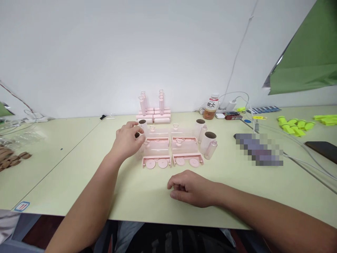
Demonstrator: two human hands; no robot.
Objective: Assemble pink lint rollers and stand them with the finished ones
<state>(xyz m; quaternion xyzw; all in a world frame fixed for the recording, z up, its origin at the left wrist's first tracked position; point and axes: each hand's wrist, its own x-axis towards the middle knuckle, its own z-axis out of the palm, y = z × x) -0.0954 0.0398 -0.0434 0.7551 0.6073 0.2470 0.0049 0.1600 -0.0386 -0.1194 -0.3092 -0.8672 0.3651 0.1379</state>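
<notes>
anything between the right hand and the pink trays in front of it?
No. In the head view, only bare table lies between the right hand and the nearest pink trays, the ones with round discs.

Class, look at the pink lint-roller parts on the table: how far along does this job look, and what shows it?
Done: finished pink rollers stand stacked at the wall. In hand: the left hand is on a white roll beside the left pink case; whether it grips is unclear. The right hand rests curled on the table, holding nothing. Left: two cases lie open, and more rolls wait at the right.
</notes>
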